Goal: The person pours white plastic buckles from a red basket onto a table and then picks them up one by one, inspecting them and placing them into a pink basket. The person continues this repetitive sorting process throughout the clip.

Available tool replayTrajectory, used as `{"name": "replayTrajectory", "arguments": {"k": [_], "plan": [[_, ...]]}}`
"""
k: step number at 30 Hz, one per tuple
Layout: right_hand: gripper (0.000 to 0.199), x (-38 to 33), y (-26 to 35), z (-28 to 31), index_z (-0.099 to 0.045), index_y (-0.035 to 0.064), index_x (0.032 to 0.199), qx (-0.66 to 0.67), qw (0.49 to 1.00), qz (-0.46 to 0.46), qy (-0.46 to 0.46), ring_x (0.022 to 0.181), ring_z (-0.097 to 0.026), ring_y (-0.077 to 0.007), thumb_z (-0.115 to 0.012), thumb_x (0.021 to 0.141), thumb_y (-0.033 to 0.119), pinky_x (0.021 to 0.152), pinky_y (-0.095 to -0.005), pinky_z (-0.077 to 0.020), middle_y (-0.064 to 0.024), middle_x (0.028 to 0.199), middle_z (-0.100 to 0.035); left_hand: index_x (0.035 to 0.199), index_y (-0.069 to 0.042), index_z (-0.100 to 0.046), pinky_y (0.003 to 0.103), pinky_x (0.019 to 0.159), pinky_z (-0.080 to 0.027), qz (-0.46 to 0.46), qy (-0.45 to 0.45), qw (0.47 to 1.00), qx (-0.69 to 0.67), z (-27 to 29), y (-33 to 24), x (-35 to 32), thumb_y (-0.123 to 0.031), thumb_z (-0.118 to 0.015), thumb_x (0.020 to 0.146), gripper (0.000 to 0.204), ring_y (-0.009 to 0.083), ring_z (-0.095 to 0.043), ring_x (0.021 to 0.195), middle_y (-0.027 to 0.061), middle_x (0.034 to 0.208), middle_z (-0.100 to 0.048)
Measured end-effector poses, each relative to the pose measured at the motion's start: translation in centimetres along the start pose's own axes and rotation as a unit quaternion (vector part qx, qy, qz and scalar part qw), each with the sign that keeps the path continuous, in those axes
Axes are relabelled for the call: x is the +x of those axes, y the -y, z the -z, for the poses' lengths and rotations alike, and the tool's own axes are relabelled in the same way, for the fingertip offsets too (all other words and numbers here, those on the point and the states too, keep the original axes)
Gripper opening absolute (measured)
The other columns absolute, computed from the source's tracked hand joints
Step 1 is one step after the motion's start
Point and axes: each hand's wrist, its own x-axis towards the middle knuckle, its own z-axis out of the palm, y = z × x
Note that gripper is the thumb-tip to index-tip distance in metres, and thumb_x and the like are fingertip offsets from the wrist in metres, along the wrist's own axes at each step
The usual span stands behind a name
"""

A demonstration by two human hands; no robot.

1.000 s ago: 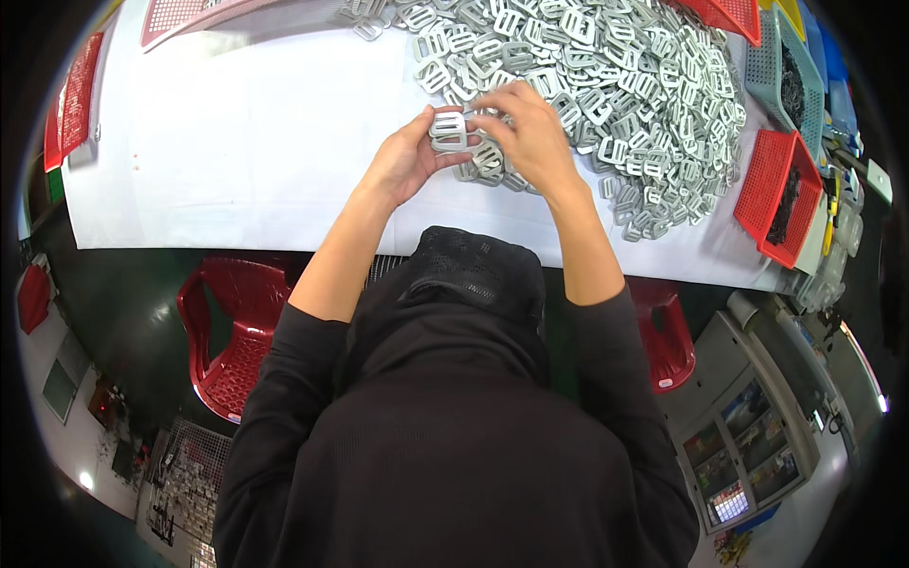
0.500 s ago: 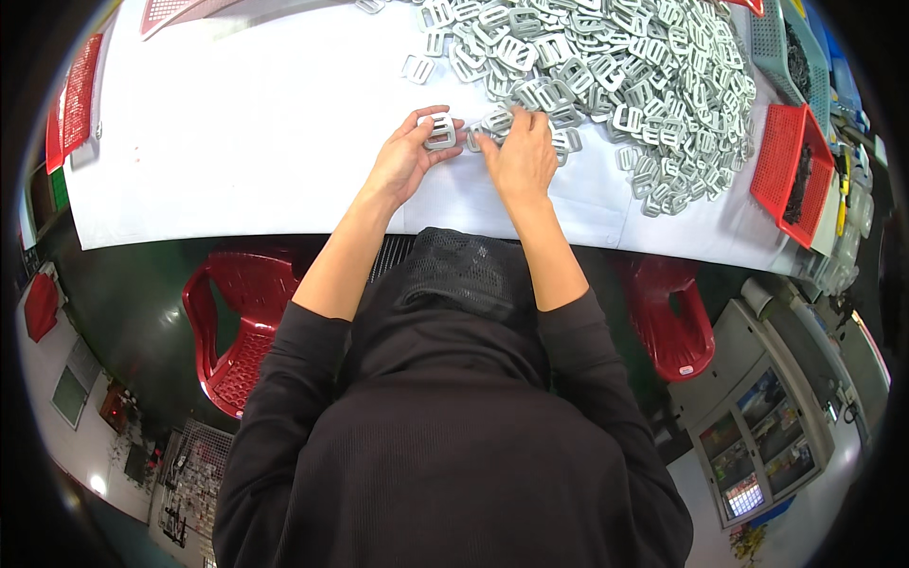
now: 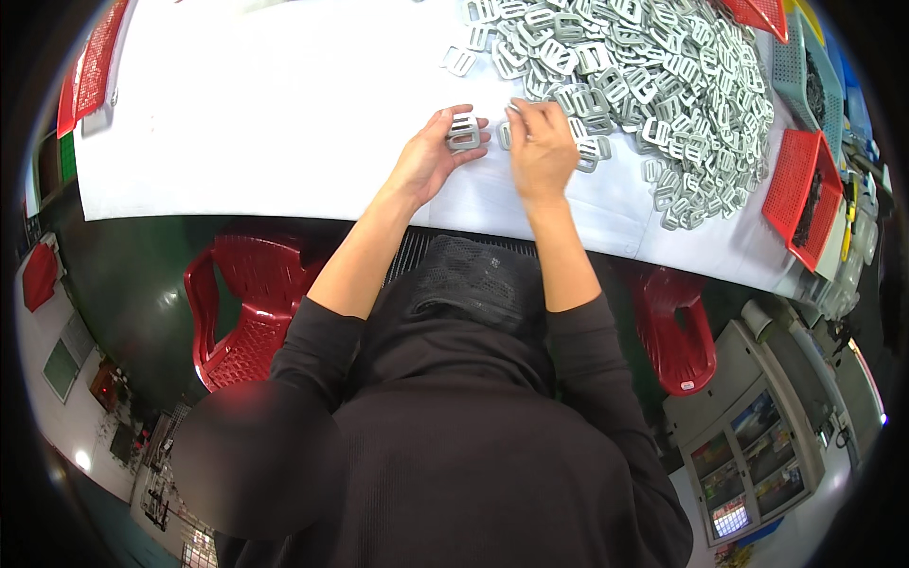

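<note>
My left hand [image 3: 431,156] is closed round a grey metal slide buckle [image 3: 463,133], held with its flat face up above the white table [image 3: 265,133]. Just to its right, my right hand [image 3: 546,156] pinches thumb against fingertips. A pale edge there looks like a second buckle, mostly hidden by the fingers. One loose buckle [image 3: 504,137] shows beside the right thumb, and a few more [image 3: 589,153] lie by the right side of that hand. Beyond it spreads a large heap of the same buckles [image 3: 653,90].
On the right edge stand a red basket [image 3: 784,213] with dark small parts and a blue-grey basket [image 3: 826,109]. Another red basket [image 3: 760,13] is behind them, and one more red basket [image 3: 93,71] sits far left. Red chairs [image 3: 248,312] stand near the table's front edge.
The view has shifted, so table and heap sit differently in the picture. My right hand has lifted its pinched fingertips off the loose buckles. My left hand still holds its buckle.
</note>
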Motion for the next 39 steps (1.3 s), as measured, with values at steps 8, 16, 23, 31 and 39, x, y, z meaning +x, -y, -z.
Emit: {"name": "replayTrajectory", "arguments": {"k": [8,16,23,31,39], "plan": [[0.018,3.7,2.0,-3.5,-0.065,0.0139,0.097,-0.031,0.979,0.189,0.065,0.086,-0.057,-0.0233,-0.056,0.081,0.011,0.074,-0.0335,-0.0447,-0.0046,0.100,-0.058,0.127,0.001,-0.034,0.043,0.089,-0.049,-0.115,-0.039,0.992,-0.022,3.1,-2.2,-0.2,-0.022,-0.039,0.096,0.039,0.0328,-0.052,0.108,0.0210,0.120,-0.047],[0.022,8.7,1.1,-3.8,-0.064,0.0098,0.102,0.114,0.948,0.198,0.222,0.076,-0.060,-0.0204,-0.058,0.081,0.012,0.068,-0.0307,-0.0454,-0.0041,0.086,-0.065,0.126,0.002,-0.036,0.040,0.090,-0.049,-0.076,0.016,0.997,0.001,4.3,-4.9,-0.5,-0.026,-0.037,0.096,0.041,0.0311,-0.053,0.108,0.0214,0.116,-0.051],[0.020,4.6,2.2,-1.3,-0.064,0.0087,0.097,0.166,0.928,0.074,0.326,0.067,-0.059,-0.0164,-0.064,0.078,0.013,0.063,-0.0294,-0.0457,-0.0070,0.078,-0.060,0.123,-0.003,-0.041,0.039,0.090,-0.048,-0.038,0.015,0.995,0.086,2.4,-2.6,-0.4,-0.021,-0.040,0.095,0.033,0.0230,-0.057,0.101,0.0149,0.115,-0.054],[0.022,1.8,-3.2,1.1,-0.063,0.0118,0.080,-0.108,0.954,0.143,0.240,0.089,-0.053,-0.0221,-0.073,0.061,0.010,0.068,-0.0358,-0.0477,-0.0010,0.092,-0.051,0.126,-0.004,-0.040,0.043,0.082,-0.053,0.027,0.081,0.996,0.002,2.7,-3.1,-0.4,-0.018,-0.048,0.092,0.038,0.0279,-0.056,0.105,0.0164,0.119,-0.051],[0.017,2.3,-1.3,0.1,-0.066,0.0023,0.081,0.236,0.942,-0.184,0.150,0.065,-0.059,-0.0163,-0.071,0.073,0.016,0.061,-0.0268,-0.0463,-0.0073,0.071,-0.063,0.126,-0.005,-0.039,0.038,0.088,-0.049,0.019,0.060,0.987,0.150,2.8,-2.7,-0.5,-0.016,-0.054,0.089,0.042,0.0252,-0.054,0.108,0.0154,0.123,-0.049]]}}
